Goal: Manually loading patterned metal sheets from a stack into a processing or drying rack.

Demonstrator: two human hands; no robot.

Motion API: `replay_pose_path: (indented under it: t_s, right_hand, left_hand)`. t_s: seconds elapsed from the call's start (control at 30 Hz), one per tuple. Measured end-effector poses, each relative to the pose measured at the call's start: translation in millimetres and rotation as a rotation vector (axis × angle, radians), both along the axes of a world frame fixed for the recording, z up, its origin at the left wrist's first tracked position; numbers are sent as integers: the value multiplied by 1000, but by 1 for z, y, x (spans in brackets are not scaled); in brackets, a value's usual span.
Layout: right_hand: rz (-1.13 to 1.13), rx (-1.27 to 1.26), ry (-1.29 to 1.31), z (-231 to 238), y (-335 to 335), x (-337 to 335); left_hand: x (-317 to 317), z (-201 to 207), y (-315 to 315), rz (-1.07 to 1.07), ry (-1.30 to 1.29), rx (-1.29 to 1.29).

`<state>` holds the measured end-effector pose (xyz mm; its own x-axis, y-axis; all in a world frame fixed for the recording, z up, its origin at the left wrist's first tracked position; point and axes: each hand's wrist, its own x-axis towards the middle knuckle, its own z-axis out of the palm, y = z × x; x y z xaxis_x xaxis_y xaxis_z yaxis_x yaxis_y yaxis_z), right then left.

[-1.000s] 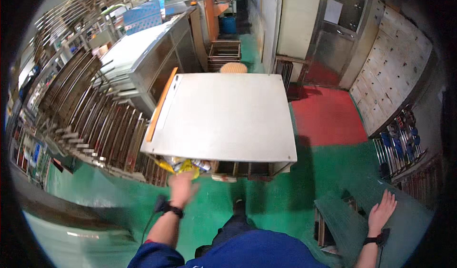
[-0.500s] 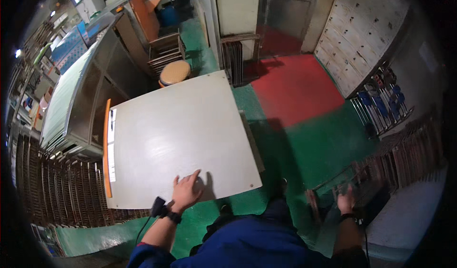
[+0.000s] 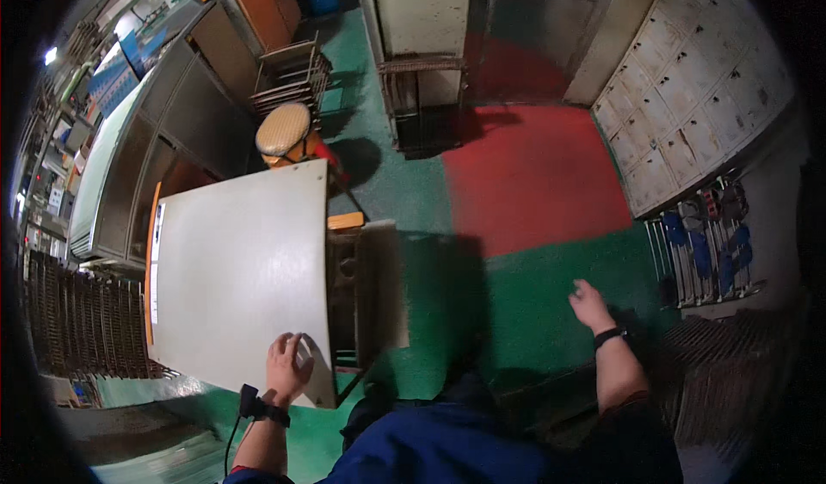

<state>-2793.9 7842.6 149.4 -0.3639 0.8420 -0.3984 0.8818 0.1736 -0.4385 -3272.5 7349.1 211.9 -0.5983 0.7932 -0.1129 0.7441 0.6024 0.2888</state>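
My left hand [image 3: 288, 369] rests by its fingertips on the near right part of a white table top [image 3: 245, 260], fingers bent and a little apart, holding nothing. A black band with a small dark device and a cable [image 3: 254, 405] circles that wrist. Out to the right, my right hand [image 3: 591, 305] hangs in the air above the green floor [image 3: 551, 312], fingers loosely bent and nothing in them. That wrist carries a black band [image 3: 610, 337]. An orange strip [image 3: 152, 265] runs along the table's left edge. Below its right edge, a dark frame and shelf [image 3: 348, 290] show.
A round stool [image 3: 284, 129] stands beyond the table. Metal racks [image 3: 82, 312] are stacked at left, more racks [image 3: 723, 368] at lower right. Lockers [image 3: 688, 97] line the right wall beside a stand with blue items [image 3: 701, 252]. Red floor [image 3: 538, 178] leads to a door [image 3: 533, 36].
My view has shifted rightward, so the table sits further left and its right-side underframe shows. My left hand has slid toward the table's right edge. My right hand has come forward from over the racks.
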Motion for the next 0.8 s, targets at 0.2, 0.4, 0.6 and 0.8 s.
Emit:
replay_pose_path:
  t_s: [0.2,0.4,0.6,0.8]
  right_hand:
    - [269,21,218,43,71,-128]
    - [892,-57,84,51,94,-212]
    - [521,-78,80,48,190,-205]
    - [240,-241,-379,17,260,-130]
  left_hand:
    - [0,-5,44,287,-62,-67]
    - [-25,-10,104,320,-104,64]
    - [-105,-6,245,240,-194,347]
    - [-193,7,361,215,-288,372]
